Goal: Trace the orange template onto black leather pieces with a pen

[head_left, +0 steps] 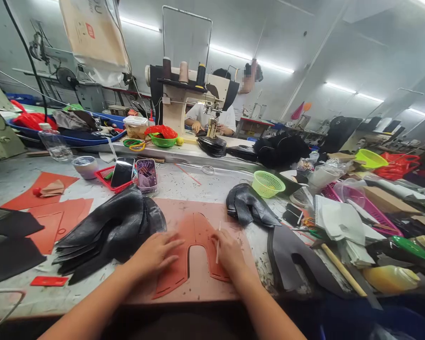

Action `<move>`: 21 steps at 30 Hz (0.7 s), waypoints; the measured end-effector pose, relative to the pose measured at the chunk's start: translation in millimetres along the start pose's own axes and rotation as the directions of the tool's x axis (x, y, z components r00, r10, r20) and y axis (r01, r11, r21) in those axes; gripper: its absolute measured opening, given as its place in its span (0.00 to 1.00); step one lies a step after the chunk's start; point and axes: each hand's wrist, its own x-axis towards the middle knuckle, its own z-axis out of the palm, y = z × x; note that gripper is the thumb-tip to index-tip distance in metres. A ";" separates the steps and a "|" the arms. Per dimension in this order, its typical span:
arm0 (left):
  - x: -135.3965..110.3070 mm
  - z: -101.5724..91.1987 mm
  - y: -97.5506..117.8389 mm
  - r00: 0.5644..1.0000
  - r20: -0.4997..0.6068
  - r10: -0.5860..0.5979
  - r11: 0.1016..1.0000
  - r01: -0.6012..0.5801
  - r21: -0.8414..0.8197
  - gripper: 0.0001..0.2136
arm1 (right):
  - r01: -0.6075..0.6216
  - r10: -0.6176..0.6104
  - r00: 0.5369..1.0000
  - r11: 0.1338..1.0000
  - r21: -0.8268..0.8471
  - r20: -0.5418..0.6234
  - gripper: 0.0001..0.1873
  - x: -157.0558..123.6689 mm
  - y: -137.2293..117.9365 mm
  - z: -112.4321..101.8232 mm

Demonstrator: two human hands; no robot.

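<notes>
A red U-shaped pattern template (195, 226) with thin slots lies on a pinkish-red board (246, 255) in front of me. My left hand (157, 252) rests on the template's left side, fingers spread apart. At the right side, my right hand (228, 250) is closed around a thin white pen-like stick (217, 249), held nearly upright; whether its tip touches the template is hidden. A stack of glossy black leather pieces (115, 236) lies left of my left hand. Beyond my right hand sits a smaller pile of curved black leather pieces (250, 205).
Two phones lean by a red basket (102, 177), near a cup (85, 166). Dark grey U-shaped pieces (286, 255), a wooden-handled tool (343, 270) and a yellowish bottle (389, 279) lie right. Behind a sewing machine (173, 113) works another person (230, 118).
</notes>
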 end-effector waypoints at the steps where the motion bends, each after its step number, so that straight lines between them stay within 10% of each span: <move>1: 0.0 3.1 1.7 0.999 0.044 0.020 0.999 -0.021 0.025 0.20 | 0.007 -0.008 1.000 0.998 -0.064 -0.017 0.08 -4.4 -0.8 -1.0; 8: -3.6 15.2 6.2 0.997 0.075 0.000 0.998 -0.004 0.055 0.22 | 0.039 -0.038 0.986 0.999 -0.001 0.164 0.12 -47.3 12.1 -32.8; 21: 2.8 11.6 19.5 0.994 0.102 -0.040 0.999 0.038 0.023 0.19 | 0.012 -0.012 1.000 1.000 0.007 0.026 0.07 -82.4 22.1 -25.5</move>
